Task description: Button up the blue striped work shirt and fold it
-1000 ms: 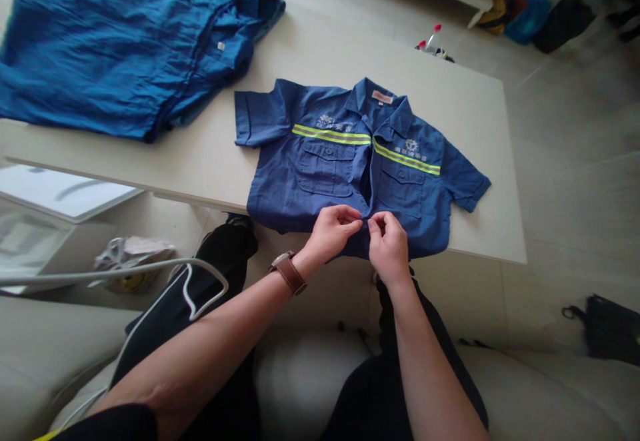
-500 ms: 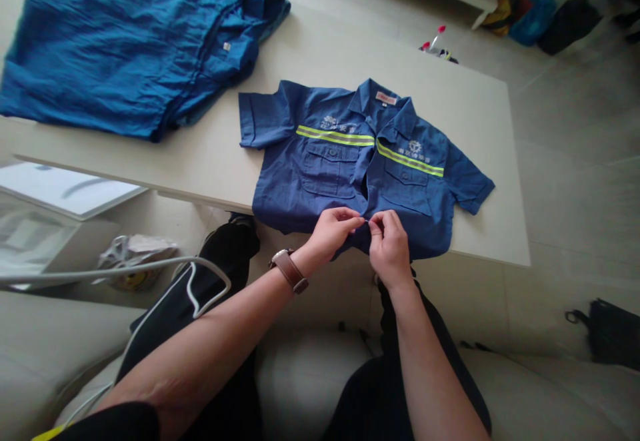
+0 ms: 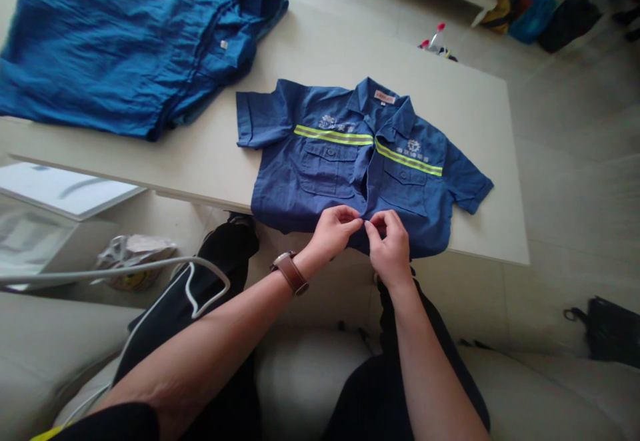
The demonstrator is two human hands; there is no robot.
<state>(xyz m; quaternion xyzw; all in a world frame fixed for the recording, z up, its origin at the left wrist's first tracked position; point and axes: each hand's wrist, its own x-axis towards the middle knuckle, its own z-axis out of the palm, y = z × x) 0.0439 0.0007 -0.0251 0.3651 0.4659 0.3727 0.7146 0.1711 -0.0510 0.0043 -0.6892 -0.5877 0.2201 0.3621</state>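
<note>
Along the near edge of the table (image 3: pixel 493 161), I am viewing by head camera a blue short-sleeved shirt (image 3: pixel 345 171). It is lying front up, collar pointing away from the wearer, lower part drooping over the edge. The left hand (image 3: pixel 333 232) is pinching cloth at the front opening, thumb and fingertips together. The right hand (image 3: pixel 389 242) is pinching just beside it, thumb against index finger. Both are apparently clamping on the shirt's front edges, fingertips almost meeting. I am not making out a button or hole there: too small, and the fingers are covering the spot.

Above the grip, the front is gaping between the two chest pockets; the halves of the reflective stripe (image 3: pixel 333 136) are nearly meeting, and the collar is spreading apart. A second blue garment (image 3: pixel 115 48) is lying toward the table's left end, apart from the shirt.

Step in hand: I am judging this to be work on a front fastening, below the pockets. Whether it is being done up or undone, I am not able to tell.

Next move: I am reckoning it as calling for fine thumb work, one hand steadying the cloth edge, the other guiding the fastening, without dragging the overhanging shirt farther off.
</note>
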